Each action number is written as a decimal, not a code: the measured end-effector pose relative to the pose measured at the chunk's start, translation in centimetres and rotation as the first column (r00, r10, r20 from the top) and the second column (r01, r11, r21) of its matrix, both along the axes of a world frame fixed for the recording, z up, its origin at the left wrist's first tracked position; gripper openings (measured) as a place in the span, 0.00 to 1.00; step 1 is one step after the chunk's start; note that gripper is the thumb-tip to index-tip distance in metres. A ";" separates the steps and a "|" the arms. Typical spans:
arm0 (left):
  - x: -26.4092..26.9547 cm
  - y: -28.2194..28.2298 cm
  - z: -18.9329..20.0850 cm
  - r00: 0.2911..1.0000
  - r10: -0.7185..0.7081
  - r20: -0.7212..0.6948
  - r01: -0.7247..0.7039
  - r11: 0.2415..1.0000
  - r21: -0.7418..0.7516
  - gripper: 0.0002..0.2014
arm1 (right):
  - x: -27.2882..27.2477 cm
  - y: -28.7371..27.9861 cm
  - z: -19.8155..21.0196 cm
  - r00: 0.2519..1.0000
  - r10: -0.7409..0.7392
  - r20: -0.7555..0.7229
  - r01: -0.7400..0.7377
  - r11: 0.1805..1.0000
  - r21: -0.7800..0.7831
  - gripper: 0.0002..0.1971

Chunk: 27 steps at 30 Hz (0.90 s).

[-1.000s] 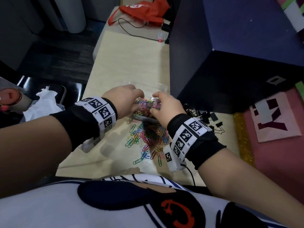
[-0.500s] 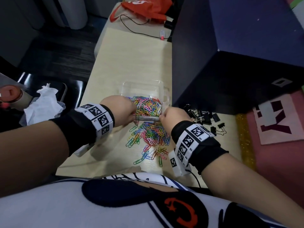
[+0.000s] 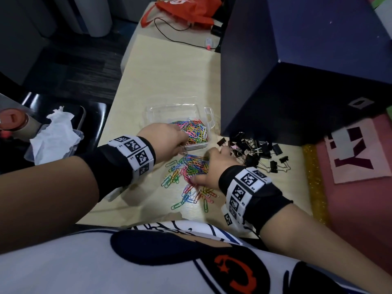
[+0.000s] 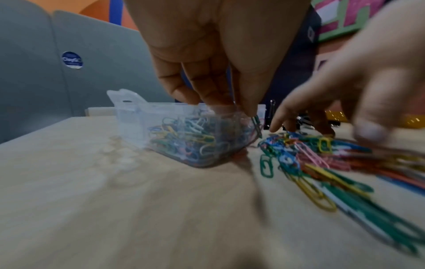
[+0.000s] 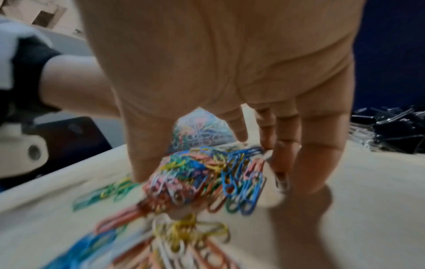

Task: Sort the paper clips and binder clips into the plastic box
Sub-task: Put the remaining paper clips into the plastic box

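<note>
A clear plastic box (image 3: 157, 110) stands on the pale table (image 3: 169, 71), half full of coloured paper clips (image 3: 196, 132). My left hand (image 3: 182, 143) pinches the box's near rim (image 4: 161, 107) between fingers (image 4: 202, 94) and thumb. A green clip (image 4: 257, 125) hangs at the thumb tip. More paper clips (image 3: 191, 177) lie heaped in front of the box. My right hand (image 3: 203, 166) is on that heap, thumb (image 5: 142, 160) and fingers (image 5: 306, 163) curled round a clump of clips (image 5: 202, 174). Black binder clips (image 3: 258, 153) lie in a pile to the right, untouched.
A big dark blue box (image 3: 297, 81) stands close behind the binder clips and right of the plastic box. The table's left edge drops to a black chair with crumpled tissue (image 3: 55, 134). A red bag (image 3: 186, 9) and a cable lie at the far end.
One second ago both hands held the box lifted and tilted over the heap. It now stands on the table, and my right hand has come off it onto the loose clips.
</note>
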<state>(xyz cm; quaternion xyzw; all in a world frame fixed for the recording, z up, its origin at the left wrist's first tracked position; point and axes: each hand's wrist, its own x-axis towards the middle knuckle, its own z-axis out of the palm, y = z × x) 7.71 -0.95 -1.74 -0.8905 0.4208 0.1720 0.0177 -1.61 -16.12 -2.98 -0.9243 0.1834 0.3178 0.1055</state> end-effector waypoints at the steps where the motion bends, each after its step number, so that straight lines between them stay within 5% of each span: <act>1: 0.1 0.0 0.1 0.999 0.028 -0.025 -0.029 0.999 -0.021 0.12 | -0.4 0.4 -0.1 1.000 0.024 0.004 -0.024 1.000 -0.004 0.52; 5: 0.9 0.8 0.4 0.988 0.150 -0.035 -0.153 0.975 -0.161 0.11 | -1.2 0.9 -0.6 0.993 0.111 0.039 -0.111 0.994 -0.009 0.53; 11: 1.0 1.8 0.3 0.959 0.283 0.007 -0.279 0.947 -0.159 0.16 | -1.6 0.9 -1.4 0.967 0.150 0.208 -0.166 0.984 0.059 0.30; 14: -0.5 1.5 0.3 0.978 0.201 0.063 -0.183 0.958 -0.220 0.18 | -1.5 0.5 -1.7 0.961 0.121 0.250 -0.150 0.984 0.100 0.21; 17: -2.5 0.6 0.0 0.998 0.020 0.052 -0.019 1.000 -0.020 0.17 | -1.2 0.3 -1.9 0.961 0.113 0.252 -0.143 0.984 0.106 0.17; 21: -3.9 0.4 -1.4 0.997 -0.074 -0.037 0.079 0.980 0.184 0.28 | -1.0 -0.1 -1.7 0.965 0.094 0.246 -0.124 0.986 0.111 0.16; 27: -3.6 0.3 -2.6 0.999 -0.049 -0.018 0.051 0.987 0.151 0.09 | -0.8 -0.9 -0.9 0.964 0.041 0.264 -0.078 0.989 0.128 0.17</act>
